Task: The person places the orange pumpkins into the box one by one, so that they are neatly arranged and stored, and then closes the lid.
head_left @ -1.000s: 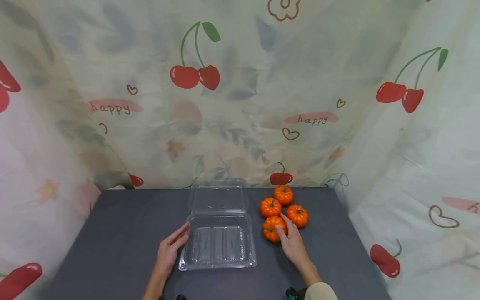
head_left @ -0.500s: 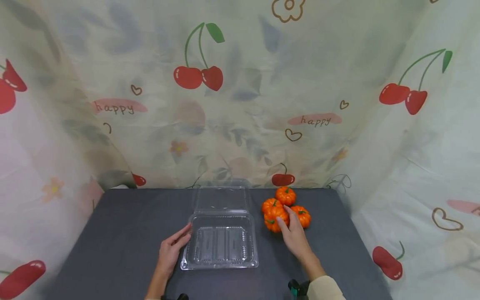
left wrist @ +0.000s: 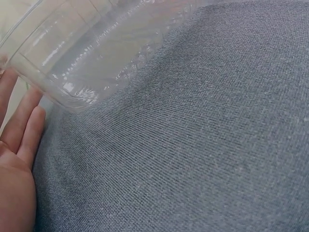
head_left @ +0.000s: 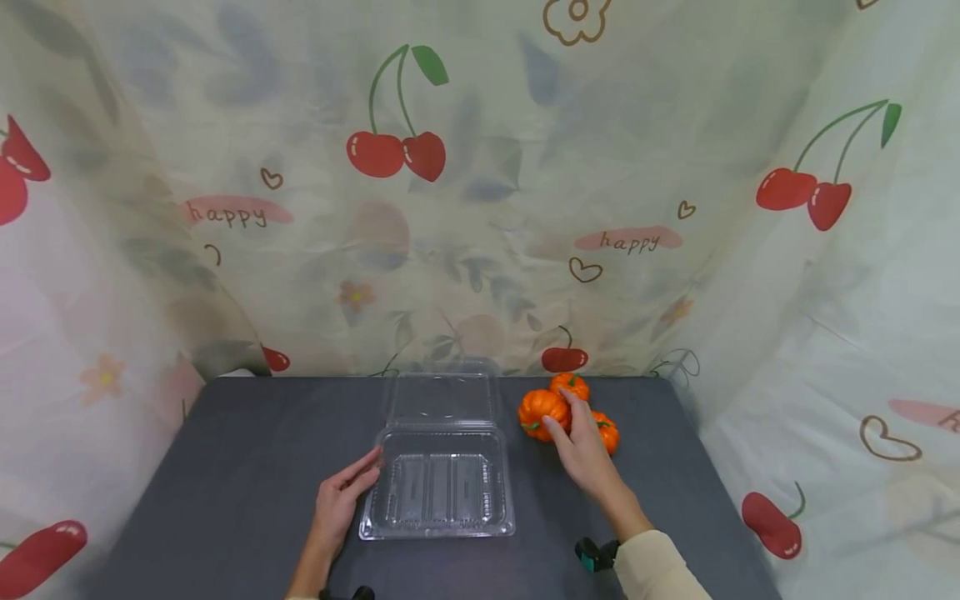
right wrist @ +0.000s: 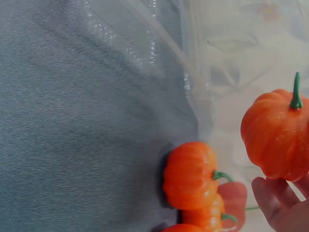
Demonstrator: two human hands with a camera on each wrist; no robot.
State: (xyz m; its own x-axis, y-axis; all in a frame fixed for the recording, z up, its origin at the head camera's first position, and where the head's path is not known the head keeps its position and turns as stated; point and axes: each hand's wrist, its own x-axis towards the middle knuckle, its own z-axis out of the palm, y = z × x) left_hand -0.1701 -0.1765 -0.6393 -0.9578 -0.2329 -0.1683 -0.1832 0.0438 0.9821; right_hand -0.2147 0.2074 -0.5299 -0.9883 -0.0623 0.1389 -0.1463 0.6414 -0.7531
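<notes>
My right hand [head_left: 588,454] grips a small orange pumpkin [head_left: 540,414] with a green stem, raised off the table. The right wrist view shows the pumpkin [right wrist: 277,135] in the air, fingertips [right wrist: 282,195] against its side. Beyond it on the table sit a back pumpkin [head_left: 570,384] and a right one [head_left: 606,435], the latter partly behind the hand; another is hidden in the head view. My left hand [head_left: 337,504] rests its nearly straight fingers against the left side of a clear plastic clamshell container [head_left: 437,532], whose lid [head_left: 442,398] is folded back. Nothing lies inside it.
A dark grey cloth [head_left: 255,467] covers the table. A patterned curtain [head_left: 480,208] hangs behind and along both sides. In the right wrist view the grounded pumpkins [right wrist: 190,176] cluster close together, near the container's lid edge.
My right hand has lifted the front pumpkin off the table and carried it up and slightly left, over its neighbour. The left hand and container have stayed in place.
</notes>
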